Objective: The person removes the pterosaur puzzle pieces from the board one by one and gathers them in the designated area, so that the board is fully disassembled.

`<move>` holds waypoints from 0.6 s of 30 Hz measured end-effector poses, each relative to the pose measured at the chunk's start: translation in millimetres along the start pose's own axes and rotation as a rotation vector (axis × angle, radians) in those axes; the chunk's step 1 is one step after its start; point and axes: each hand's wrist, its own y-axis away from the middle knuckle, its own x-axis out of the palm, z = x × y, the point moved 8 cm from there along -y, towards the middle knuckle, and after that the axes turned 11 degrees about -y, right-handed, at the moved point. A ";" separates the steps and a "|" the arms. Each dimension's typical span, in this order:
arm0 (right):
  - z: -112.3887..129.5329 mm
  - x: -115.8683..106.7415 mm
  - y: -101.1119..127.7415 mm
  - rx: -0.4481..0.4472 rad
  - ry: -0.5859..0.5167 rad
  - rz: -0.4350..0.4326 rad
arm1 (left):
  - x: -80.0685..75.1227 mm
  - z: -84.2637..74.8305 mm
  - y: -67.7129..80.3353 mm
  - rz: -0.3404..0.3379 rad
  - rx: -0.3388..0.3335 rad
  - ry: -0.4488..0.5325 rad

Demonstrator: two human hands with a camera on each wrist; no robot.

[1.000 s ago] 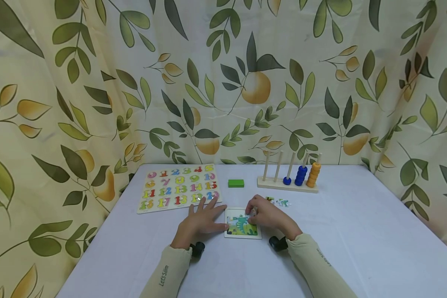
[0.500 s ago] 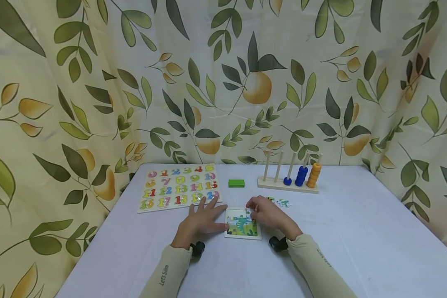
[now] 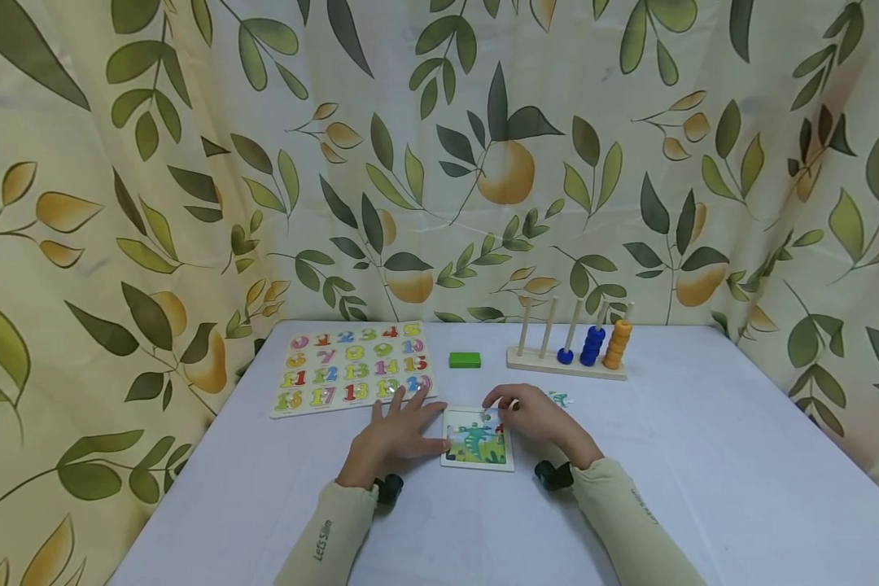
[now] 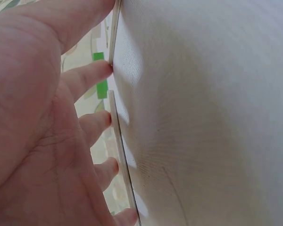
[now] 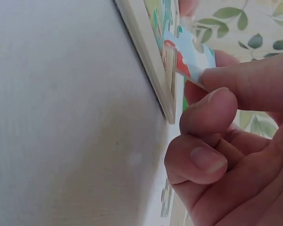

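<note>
A small framed jigsaw puzzle [image 3: 476,466] with a green dinosaur picture lies on the table between both hands. My left hand [image 3: 391,435] is spread out, its thumb at the puzzle frame's left edge and several fingertips on the number board [image 3: 315,413]. In the left wrist view, the straight fingers of that hand [image 4: 42,122] touch the boards' edges. My right hand [image 5: 236,136] pinches a light blue and red jigsaw piece [image 5: 193,54] between thumb and fingers. The piece is tilted at the frame's upper right corner. Another loose jigsaw piece [image 3: 560,399] lies beyond this hand.
A green block [image 3: 465,360] sits behind the puzzle. At the back right stands a wooden peg stand [image 3: 535,360] with blue beads [image 3: 592,346] and orange beads [image 3: 617,343]. The white-covered table [image 3: 703,456] ends at a leaf-patterned curtain [image 3: 601,89].
My right hand has shifted slightly right, and the held piece has turned at the frame's corner. One of the loose pieces behind is now hidden by the hand. My left hand stays put.
</note>
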 end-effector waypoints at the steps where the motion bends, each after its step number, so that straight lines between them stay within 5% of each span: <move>1: -1.2 -0.9 -0.1 0.004 -0.001 -0.001 | 0.0 0.1 0.0 -0.001 -0.001 -0.001; 18: -0.9 -19.5 2.7 0.059 -0.092 -0.116 | -0.4 -0.5 1.7 -0.009 0.016 0.008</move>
